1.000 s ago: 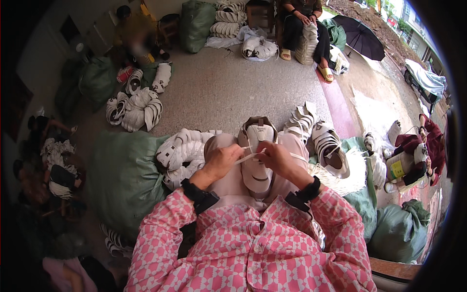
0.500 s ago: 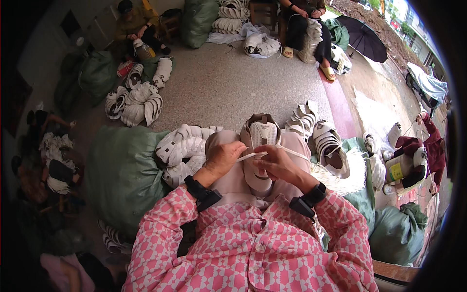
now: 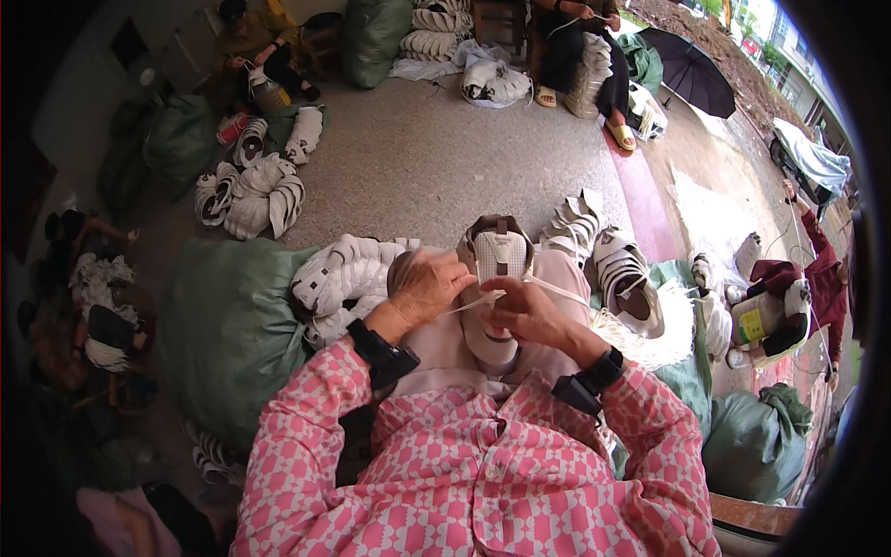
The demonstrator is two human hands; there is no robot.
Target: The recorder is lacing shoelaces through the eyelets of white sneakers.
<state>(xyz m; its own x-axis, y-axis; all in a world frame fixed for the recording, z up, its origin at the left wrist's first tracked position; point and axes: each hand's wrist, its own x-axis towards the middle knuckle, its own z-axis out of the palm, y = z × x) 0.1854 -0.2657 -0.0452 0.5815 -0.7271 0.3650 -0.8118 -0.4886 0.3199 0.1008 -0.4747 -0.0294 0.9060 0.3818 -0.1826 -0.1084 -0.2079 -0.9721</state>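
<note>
A white and brown shoe upper (image 3: pixel 502 249) rests on my lap between my knees, its tongue side facing up. My right hand (image 3: pixel 536 316) bends over its middle, with a white shoelace (image 3: pixel 561 291) pinched in the fingers. One length of lace runs off to the right over my knee. A short loose end sticks out leftward from these fingers, below my left hand. Along the upper's left edge, my left hand (image 3: pixel 432 290) has its thumb and fingers drawn together; what lies between the fingertips is hidden.
Stacked shoe uppers (image 3: pixel 345 274) lie left of my knees beside a big green sack (image 3: pixel 232 334). On the right are another upper (image 3: pixel 633 283), a bundle of white laces (image 3: pixel 654 325) and a green sack (image 3: pixel 756 446). Several people sit around, handling laces and uppers.
My left hand no longer stretches the lace end between both hands; its fingers sit against the upper's left edge, and the end hangs loose. My right hand stays nearly in place.
</note>
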